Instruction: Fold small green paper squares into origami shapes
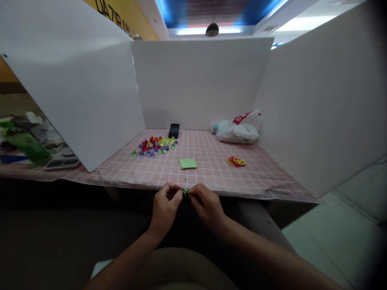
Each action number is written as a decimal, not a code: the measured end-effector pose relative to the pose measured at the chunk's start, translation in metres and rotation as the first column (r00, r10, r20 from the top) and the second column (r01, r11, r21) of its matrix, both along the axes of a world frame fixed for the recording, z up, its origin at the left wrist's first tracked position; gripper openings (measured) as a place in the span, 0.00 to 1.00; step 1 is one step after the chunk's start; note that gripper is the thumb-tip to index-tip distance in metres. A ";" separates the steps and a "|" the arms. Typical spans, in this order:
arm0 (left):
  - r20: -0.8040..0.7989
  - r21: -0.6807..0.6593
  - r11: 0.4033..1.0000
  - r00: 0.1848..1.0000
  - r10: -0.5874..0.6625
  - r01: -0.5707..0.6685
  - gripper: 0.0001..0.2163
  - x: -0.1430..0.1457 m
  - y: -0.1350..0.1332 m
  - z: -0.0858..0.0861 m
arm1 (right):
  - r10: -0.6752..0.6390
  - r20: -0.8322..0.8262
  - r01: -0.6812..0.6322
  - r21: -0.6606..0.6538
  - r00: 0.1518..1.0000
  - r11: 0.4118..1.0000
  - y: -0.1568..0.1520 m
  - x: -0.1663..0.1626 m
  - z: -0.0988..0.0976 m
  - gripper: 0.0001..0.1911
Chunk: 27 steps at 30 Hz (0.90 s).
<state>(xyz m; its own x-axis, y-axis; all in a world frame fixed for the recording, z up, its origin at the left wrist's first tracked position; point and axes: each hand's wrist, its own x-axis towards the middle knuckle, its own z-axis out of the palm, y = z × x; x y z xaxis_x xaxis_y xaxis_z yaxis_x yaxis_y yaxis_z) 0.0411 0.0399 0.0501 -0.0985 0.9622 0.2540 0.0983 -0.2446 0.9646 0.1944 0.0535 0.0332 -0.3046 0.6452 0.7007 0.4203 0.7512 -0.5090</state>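
Observation:
Pinched between both hands at the table's front edge is a small green folded paper piece (185, 193), partly covered by fingertips. My left hand (166, 205) grips its left side between thumb and fingers. From the right, my right hand (208, 204) pinches the other side. Just beyond the hands lies a stack of light green square paper (188, 163). Farther back on the left is a cluster of folded paper cranes (154, 146) in red, orange, yellow, green and purple.
Red and yellow cut-out shapes (236, 162) lie right of the paper stack. At the back are a black phone (174, 131) and a white plastic bag (238, 131). White boards (202, 80) wall in three sides. Outside the left board sit a green bottle (27, 145) and a scale (62, 163).

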 end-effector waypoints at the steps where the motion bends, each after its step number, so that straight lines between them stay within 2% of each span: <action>1: 0.003 0.001 1.000 1.000 -0.001 0.001 0.04 0.000 0.000 -0.001 | 0.003 -0.004 -0.003 -0.008 1.000 1.000 0.000 0.000 0.000 0.06; 8: -0.034 0.085 0.995 0.998 0.057 -0.054 0.04 0.001 -0.002 -0.002 | 0.000 -0.044 -0.004 -0.099 0.999 0.995 -0.001 -0.001 0.003 0.05; 13: -0.114 0.153 0.987 0.991 0.073 -0.055 0.01 -0.002 -0.003 -0.005 | 0.026 -0.141 -0.061 -0.249 0.990 0.966 -0.001 -0.001 0.006 0.03; 20: -0.161 0.223 0.973 0.983 0.089 -0.052 0.01 -0.002 -0.002 -0.006 | 0.064 -0.331 -0.225 -0.475 0.941 0.851 0.000 -0.002 0.009 0.05; 27: -0.243 0.405 0.913 0.969 0.055 0.050 0.04 -0.007 -0.004 -0.007 | 0.057 -0.486 -0.358 -0.555 0.872 0.751 0.002 -0.002 0.012 0.07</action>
<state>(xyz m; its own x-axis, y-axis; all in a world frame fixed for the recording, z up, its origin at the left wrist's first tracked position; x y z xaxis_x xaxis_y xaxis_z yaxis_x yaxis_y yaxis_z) 0.0340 0.0358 0.0436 0.0149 0.7701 0.6378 0.3181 -0.6084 0.7271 0.1927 0.0559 0.0453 -0.2634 0.9280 0.2636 -0.0719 0.2536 -0.9646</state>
